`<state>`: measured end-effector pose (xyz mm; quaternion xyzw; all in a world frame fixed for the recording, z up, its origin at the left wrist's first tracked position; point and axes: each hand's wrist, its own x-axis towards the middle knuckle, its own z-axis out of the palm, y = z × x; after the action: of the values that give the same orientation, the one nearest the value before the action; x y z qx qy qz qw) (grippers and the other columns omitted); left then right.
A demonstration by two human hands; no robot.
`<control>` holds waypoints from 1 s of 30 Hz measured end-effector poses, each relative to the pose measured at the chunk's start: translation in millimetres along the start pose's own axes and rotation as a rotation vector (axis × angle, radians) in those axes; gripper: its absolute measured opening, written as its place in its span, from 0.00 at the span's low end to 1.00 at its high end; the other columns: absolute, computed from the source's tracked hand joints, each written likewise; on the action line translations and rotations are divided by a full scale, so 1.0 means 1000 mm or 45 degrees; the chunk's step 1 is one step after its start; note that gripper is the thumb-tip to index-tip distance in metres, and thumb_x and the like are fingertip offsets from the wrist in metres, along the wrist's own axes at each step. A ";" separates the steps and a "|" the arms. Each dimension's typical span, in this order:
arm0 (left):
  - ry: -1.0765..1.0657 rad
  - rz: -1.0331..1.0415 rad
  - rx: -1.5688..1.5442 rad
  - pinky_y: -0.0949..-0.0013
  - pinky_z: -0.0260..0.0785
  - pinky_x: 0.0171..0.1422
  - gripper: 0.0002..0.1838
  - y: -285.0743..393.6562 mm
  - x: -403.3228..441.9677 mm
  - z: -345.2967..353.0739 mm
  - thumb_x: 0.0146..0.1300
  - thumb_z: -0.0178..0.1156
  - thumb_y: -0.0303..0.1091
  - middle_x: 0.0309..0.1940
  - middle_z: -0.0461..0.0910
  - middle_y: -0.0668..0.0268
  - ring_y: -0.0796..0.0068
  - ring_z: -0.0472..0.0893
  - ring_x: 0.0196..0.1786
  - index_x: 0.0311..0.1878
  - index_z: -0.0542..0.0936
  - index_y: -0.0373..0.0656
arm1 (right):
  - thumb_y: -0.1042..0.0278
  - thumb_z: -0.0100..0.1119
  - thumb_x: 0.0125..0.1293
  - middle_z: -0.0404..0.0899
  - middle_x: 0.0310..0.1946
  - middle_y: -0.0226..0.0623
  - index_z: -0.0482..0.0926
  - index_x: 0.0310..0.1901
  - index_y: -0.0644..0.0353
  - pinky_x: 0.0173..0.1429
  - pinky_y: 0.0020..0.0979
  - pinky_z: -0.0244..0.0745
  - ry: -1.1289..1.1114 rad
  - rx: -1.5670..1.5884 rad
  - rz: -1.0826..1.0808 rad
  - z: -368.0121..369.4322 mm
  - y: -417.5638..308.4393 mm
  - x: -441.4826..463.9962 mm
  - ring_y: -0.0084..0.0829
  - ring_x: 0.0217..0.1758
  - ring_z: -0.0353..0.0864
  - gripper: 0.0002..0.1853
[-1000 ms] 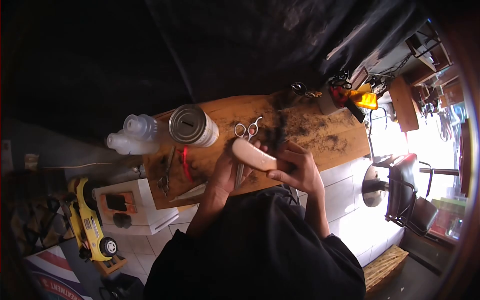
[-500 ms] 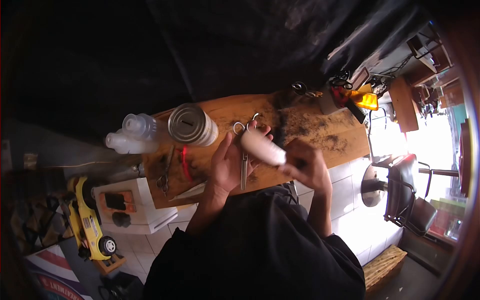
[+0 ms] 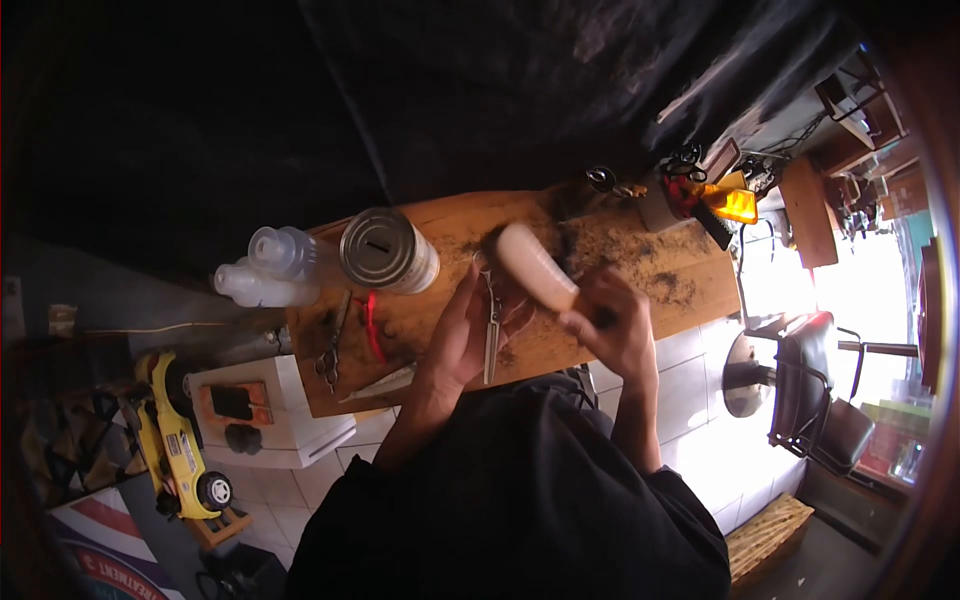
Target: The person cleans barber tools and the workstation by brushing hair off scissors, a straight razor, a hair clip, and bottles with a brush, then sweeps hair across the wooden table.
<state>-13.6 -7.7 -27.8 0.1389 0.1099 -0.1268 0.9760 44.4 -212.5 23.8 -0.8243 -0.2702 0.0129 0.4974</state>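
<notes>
My left hand (image 3: 460, 335) is turned palm up, with a pair of hair-cutting scissors (image 3: 492, 335) lying across its fingers, blades toward me. In my right hand (image 3: 622, 325) is a pale-backed brush (image 3: 538, 268), held by one end, its fingers wrapped round it. The brush slants over the scissors' finger rings and partly hides them; its dark bristles are blurred. Left of my left hand, a red slim tool (image 3: 373, 328) and a second pair of scissors (image 3: 328, 365) lie on the wooden table (image 3: 680, 300).
A large metal can (image 3: 385, 250) with a slotted lid and translucent plastic bottles (image 3: 270, 268) stand at the table's left. Dark hair clippings cover parts of the wood. A holder with tools (image 3: 670, 200) is at the right end. A barber chair (image 3: 805, 370) stands beyond.
The brush has swung up and away from my left palm, over the scissors' rings. The right hand has shifted slightly; the left hand still holds the scissors.
</notes>
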 end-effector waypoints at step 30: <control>-0.031 0.068 0.903 0.72 0.72 0.53 0.10 0.000 -0.006 0.020 0.73 0.53 0.31 0.45 0.80 0.66 0.78 0.79 0.48 0.52 0.77 0.39 | 0.71 0.69 0.61 0.83 0.38 0.31 0.80 0.45 0.65 0.48 0.25 0.75 0.256 0.965 0.475 0.043 -0.002 -0.006 0.21 0.42 0.80 0.13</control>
<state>-15.4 -12.6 -8.2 0.4702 0.0436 -0.1334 0.8713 25.5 -179.3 2.1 -0.6151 -0.0431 0.1204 0.7780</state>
